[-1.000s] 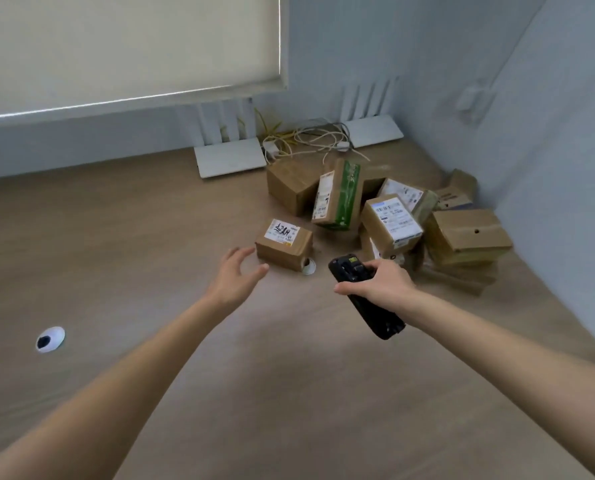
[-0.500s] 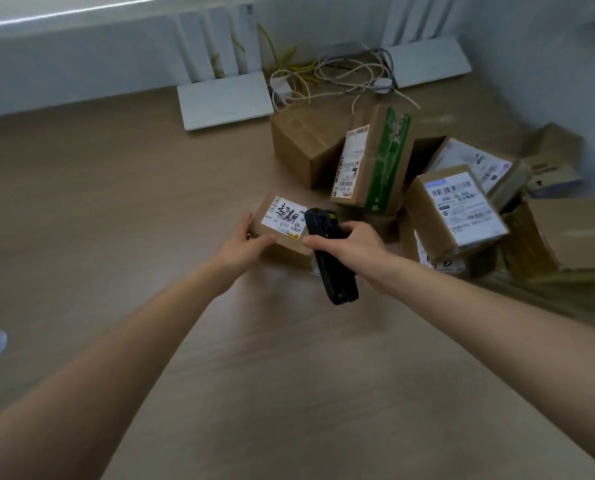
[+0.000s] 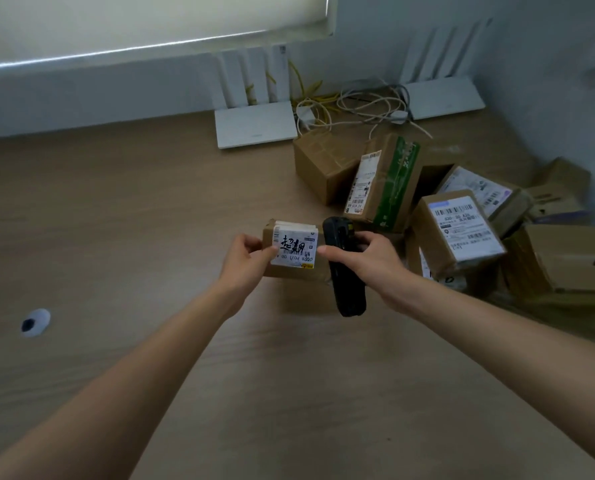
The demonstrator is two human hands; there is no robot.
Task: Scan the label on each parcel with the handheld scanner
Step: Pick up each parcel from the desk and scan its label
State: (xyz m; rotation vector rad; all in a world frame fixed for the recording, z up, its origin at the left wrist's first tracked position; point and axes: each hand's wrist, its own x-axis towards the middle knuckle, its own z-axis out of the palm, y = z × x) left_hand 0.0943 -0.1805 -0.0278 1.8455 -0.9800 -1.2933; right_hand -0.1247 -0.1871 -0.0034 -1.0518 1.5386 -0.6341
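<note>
A small cardboard parcel [image 3: 294,249] with a white label marked in black ink is tilted so its label faces me. My left hand [image 3: 246,259] grips its left side. My right hand [image 3: 369,263] holds the black handheld scanner [image 3: 344,271] just right of the parcel, its thumb tip touching the parcel's right edge. A pile of several brown parcels lies to the right, among them an upright one with green tape [image 3: 384,183] and one with a large white label [image 3: 457,232].
Two white routers [image 3: 254,124] [image 3: 443,98] stand against the back wall with tangled cables [image 3: 355,107] between them. A small white and black round object [image 3: 35,322] lies on the wooden table [image 3: 133,209] at the left. Walls close the right side.
My left hand reached the small parcel, took hold of it and tipped its label up toward me. My right hand brought the scanner in from the right beside the parcel.
</note>
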